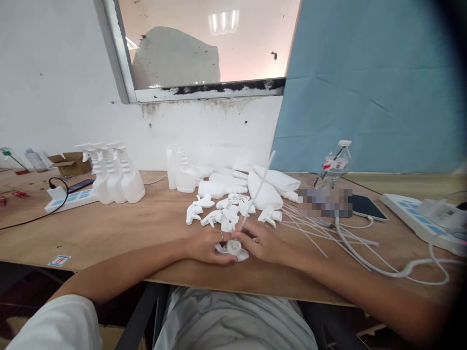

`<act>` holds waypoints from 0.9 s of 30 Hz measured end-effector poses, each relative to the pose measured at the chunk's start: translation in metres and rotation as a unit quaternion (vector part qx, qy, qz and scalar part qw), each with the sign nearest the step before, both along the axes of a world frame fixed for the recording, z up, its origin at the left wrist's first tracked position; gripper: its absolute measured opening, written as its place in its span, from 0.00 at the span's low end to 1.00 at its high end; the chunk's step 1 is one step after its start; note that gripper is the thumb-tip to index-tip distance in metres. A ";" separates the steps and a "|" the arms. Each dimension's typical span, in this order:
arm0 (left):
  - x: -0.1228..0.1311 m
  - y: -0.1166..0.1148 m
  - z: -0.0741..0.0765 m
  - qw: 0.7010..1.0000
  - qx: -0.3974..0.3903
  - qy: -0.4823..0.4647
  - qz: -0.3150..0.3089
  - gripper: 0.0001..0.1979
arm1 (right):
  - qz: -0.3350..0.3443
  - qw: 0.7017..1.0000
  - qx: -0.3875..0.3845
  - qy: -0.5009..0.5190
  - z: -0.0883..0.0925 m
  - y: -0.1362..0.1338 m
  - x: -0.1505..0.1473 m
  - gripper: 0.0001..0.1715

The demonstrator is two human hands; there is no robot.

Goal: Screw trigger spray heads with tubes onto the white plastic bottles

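Near the table's front edge, my left hand [210, 246] is closed around a white trigger spray head [241, 254], whose round collar faces up. My right hand [263, 239] pinches a thin white dip tube [258, 190] close to its lower end. That tube slants up and to the right, and its bottom meets the collar; how deep it sits inside I cannot tell. Just beyond my hands lies a pile of loose spray heads [229, 214]. More tubes [310, 227] are scattered to the right of my right hand.
White bottles [222, 188] lie behind the spray heads. Several assembled spray bottles [130, 180] stand at left beside a power strip [73, 200]. At right are a water bottle [333, 165], a phone [368, 207], a white cable [365, 262] and another power strip [419, 221].
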State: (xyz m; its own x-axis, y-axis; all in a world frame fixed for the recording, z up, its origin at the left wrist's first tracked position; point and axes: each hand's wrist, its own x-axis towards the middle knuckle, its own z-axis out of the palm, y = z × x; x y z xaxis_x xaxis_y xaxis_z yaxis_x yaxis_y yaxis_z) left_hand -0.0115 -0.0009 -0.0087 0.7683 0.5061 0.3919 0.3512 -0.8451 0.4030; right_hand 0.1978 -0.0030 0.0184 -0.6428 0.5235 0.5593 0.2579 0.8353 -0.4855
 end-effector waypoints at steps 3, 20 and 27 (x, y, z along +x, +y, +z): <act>0.001 0.001 0.000 1.000 -0.013 -0.008 -0.013 0.21 | 0.002 0.999 0.037 -0.017 0.000 -0.002 -0.001 0.13; 0.003 0.000 0.004 0.998 -0.062 -0.010 0.000 0.18 | 0.006 0.996 -0.087 0.000 -0.006 0.004 -0.003 0.17; 0.000 0.000 0.010 0.984 -0.153 -0.092 -0.013 0.20 | -0.036 0.994 0.102 -0.001 0.000 0.007 0.017 0.10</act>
